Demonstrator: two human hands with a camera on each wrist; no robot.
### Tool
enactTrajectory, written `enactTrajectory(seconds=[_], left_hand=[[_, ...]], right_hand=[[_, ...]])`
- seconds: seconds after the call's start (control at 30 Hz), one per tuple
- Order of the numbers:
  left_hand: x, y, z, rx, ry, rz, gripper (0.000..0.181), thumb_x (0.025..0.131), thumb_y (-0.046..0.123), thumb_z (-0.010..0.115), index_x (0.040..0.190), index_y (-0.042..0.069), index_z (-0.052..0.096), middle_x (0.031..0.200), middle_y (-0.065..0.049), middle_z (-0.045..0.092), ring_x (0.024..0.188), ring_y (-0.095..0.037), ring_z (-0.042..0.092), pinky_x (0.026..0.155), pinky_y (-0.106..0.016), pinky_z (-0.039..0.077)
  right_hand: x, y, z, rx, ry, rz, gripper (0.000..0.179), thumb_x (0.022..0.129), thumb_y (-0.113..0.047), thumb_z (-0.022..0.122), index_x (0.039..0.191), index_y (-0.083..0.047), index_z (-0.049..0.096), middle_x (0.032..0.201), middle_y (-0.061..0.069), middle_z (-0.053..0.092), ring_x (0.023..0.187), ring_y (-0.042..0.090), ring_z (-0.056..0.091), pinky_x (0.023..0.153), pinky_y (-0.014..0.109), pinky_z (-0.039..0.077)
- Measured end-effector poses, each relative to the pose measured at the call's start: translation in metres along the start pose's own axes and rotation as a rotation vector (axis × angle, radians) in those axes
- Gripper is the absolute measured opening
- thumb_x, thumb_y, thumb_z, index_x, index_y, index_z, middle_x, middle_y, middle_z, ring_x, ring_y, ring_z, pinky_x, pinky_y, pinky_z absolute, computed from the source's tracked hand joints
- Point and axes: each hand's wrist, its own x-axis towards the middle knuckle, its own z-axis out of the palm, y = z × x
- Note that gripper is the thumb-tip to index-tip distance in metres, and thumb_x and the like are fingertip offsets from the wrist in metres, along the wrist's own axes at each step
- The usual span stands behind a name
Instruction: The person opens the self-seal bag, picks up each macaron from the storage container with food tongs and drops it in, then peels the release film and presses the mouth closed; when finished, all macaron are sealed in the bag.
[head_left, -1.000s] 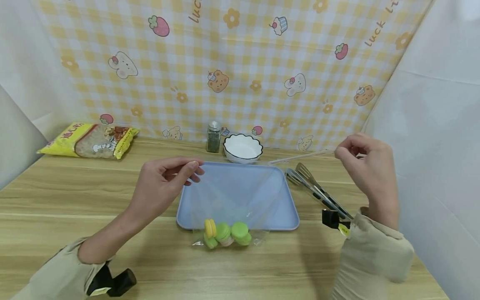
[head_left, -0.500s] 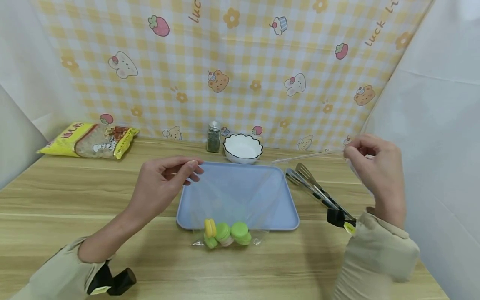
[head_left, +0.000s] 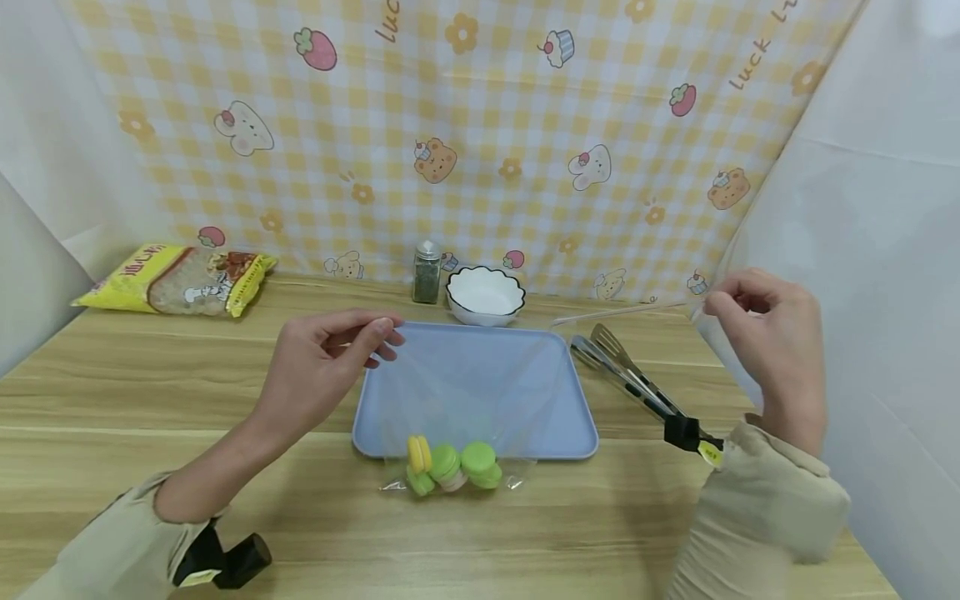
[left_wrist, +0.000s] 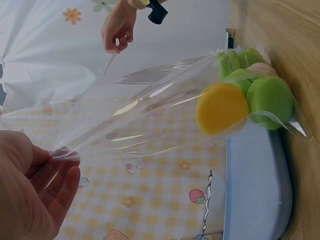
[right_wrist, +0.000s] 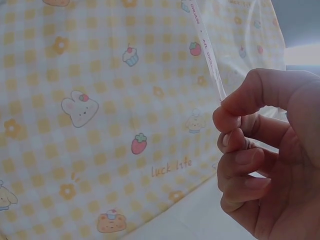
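Note:
My left hand [head_left: 322, 362] pinches the upper left corner of a clear plastic bag [left_wrist: 145, 115] between thumb and fingers. At the bag's bottom lie several macarons: green ones [head_left: 478, 458], a yellow one [head_left: 418, 455] and a pale pinkish one. Out to the right, my right hand [head_left: 776, 346] is raised, holding a thin strip [right_wrist: 207, 45] pinched between thumb and index finger. Small printed letters run along that strip. It stretches from these fingertips toward the bag's top edge. In the right wrist view the other fingers [right_wrist: 240, 172] are curled.
Behind the bag is a blue tray [head_left: 587, 433]. Along the back stand a seasoning jar [head_left: 427, 277] and a white scalloped bowl [head_left: 486, 292]. Metal tongs [head_left: 637, 379] lie to the tray's right. A yellow food packet [head_left: 187, 283] lies far left, before a patterned cloth backdrop [head_left: 510, 108].
My right hand has moved farther right, drawing the strip along with it; the strip's far end has shifted right along the bag's top. My left hand and the macarons have stayed nearly still.

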Motion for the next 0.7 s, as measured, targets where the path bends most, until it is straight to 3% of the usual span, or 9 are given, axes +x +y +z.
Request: enactTrajectory(seconds=[0.43, 0.7], left_hand=[[0.0007, -0.0019, -0.0009, 0.012, 0.008, -0.006, 0.014, 0.091, 0.002, 0.059, 0.097, -0.002, 0.071, 0.081, -0.008, 0.07, 0.067, -0.015, 0.066, 0.061, -0.026, 0.056], [0.0009, -0.0028, -0.0012, 0.007, 0.009, -0.006, 0.013, 0.09, 0.002, 0.059, 0.096, -0.002, 0.071, 0.081, -0.008, 0.07, 0.067, -0.018, 0.066, 0.061, -0.026, 0.056]], right_hand=[[0.0003, 0.0063, -0.0063, 0.001, 0.008, 0.104, 0.016, 0.083, -0.004, 0.053, 0.075, 0.003, 0.065, 0.067, -0.007, 0.055, 0.058, 0.014, 0.04, 0.049, 0.022, 0.032], [0.0016, 0.0101, -0.0086, 0.016, 0.018, 0.134, 0.016, 0.081, -0.002, 0.055, 0.07, -0.003, 0.066, 0.062, -0.011, 0.053, 0.056, 0.012, 0.04, 0.047, 0.021, 0.031]])
